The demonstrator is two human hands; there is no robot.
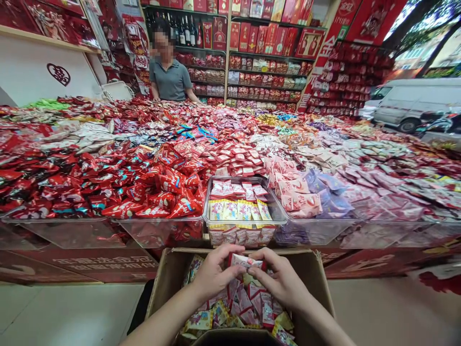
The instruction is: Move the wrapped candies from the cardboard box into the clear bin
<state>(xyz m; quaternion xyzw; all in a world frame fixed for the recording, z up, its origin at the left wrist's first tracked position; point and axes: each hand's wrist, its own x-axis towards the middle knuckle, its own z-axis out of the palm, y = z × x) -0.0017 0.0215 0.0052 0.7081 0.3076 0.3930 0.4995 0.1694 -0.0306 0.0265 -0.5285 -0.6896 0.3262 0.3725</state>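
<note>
My left fingers (230,274) and right fingers (260,278) pinch one packet (245,261), box (312,276) below! Straightening it, I'd judge; next calls for a level reach to the tray (245,222) beyond.

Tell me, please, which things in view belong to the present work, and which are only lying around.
Likely in the work:
small packet, held by left hand and right hand
loose packets in open cardboard box
clear tray with packet rows

Likely just lying around:
red packets, left
purple packets, right
bottles

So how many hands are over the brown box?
2. The left hand and the right hand are both above the brown box, holding a candy packet between them. None looks hidden there.
</note>
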